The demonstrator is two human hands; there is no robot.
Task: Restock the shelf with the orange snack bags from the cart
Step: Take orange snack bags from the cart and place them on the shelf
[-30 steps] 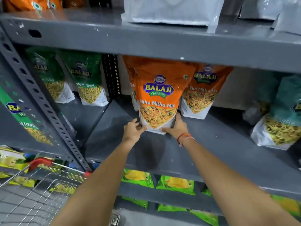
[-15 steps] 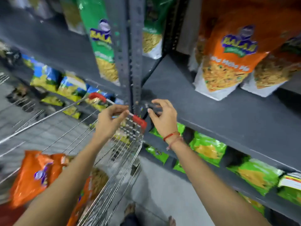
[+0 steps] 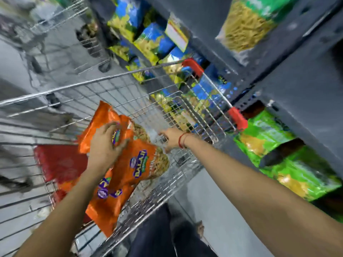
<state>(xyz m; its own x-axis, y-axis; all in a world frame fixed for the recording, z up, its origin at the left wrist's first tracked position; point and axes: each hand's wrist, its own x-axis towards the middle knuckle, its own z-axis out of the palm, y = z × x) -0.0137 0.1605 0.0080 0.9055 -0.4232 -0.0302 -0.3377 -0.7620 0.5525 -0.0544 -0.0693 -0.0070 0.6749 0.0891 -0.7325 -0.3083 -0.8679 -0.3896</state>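
Note:
Several orange snack bags lie piled in the wire cart (image 3: 104, 80). One bag (image 3: 143, 167) with a purple logo faces up, another (image 3: 101, 117) lies behind it, and more (image 3: 106, 206) sit underneath. My left hand (image 3: 106, 145) rests on the pile with its fingers spread over the upper bags. My right hand (image 3: 169, 139), with a red thread at the wrist, reaches the clear end of the top bag by the cart's wire wall; blur hides whether it grips. The grey shelf (image 3: 306, 86) stands at the right.
A red flat item (image 3: 59, 162) lies in the cart beside the bags. Red caps (image 3: 238, 118) mark the cart's handle, close to the shelf upright. Green bags (image 3: 278, 156) and blue-yellow bags (image 3: 148, 39) fill lower shelves. My legs (image 3: 157, 236) stand between cart and shelf.
I let go of the orange bag on the shelf, which stays there. My view swung down and left to the cart, and both hands dropped from the cart handle onto the bags inside.

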